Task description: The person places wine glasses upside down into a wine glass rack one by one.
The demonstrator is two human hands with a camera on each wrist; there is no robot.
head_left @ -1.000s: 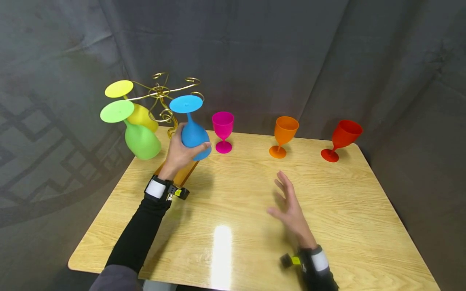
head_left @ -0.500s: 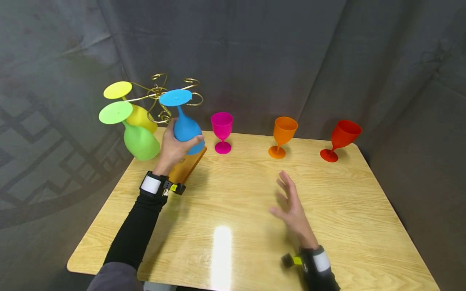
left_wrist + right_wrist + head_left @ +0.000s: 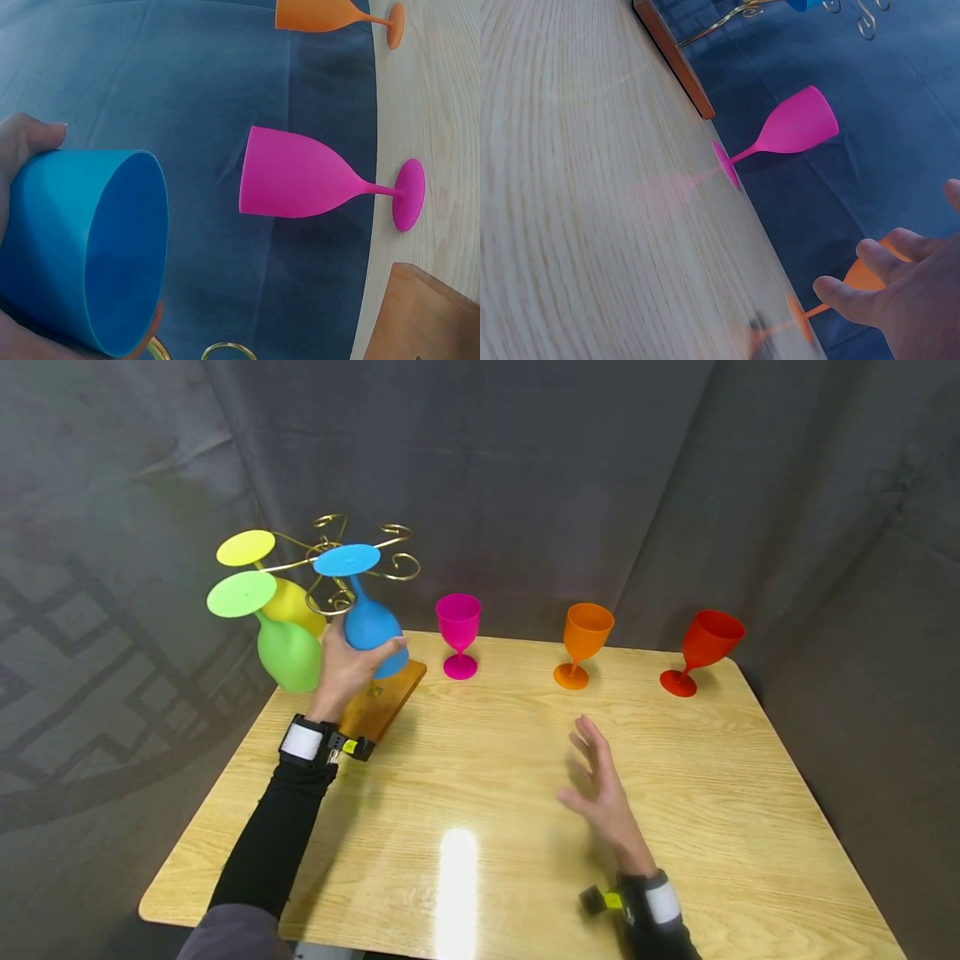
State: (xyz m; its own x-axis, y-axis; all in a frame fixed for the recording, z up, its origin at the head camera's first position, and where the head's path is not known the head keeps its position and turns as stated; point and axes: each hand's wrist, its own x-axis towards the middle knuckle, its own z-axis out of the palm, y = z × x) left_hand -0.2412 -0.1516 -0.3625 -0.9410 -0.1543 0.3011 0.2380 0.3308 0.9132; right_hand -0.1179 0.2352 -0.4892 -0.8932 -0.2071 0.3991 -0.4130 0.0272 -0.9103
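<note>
My left hand [image 3: 341,668] grips a blue goblet [image 3: 372,631] round its bowl, upside down with the foot uppermost. The blue foot overlaps the curled arms of a gold wire rack [image 3: 288,565]; whether it touches them I cannot tell. Two upside-down goblets, one yellow [image 3: 288,602] and one green [image 3: 288,652], hang at the rack's left. In the left wrist view the blue goblet's mouth [image 3: 127,255] shows, with nothing visible inside. Over the table, my right hand [image 3: 603,797] hovers with loosely spread fingers and holds nothing. Nearest to it stands an orange goblet [image 3: 587,631].
The rack has a wooden base [image 3: 382,702] on the light wood table [image 3: 495,777]. A pink goblet [image 3: 459,620] stands upright right of it, and a red goblet [image 3: 708,639] stands near the far right corner. Dark grey cloth [image 3: 525,485] hangs behind.
My left hand has carried the blue goblet leftward, in toward the rack's middle, uncovering more of the wooden base. My right hand has barely moved.
</note>
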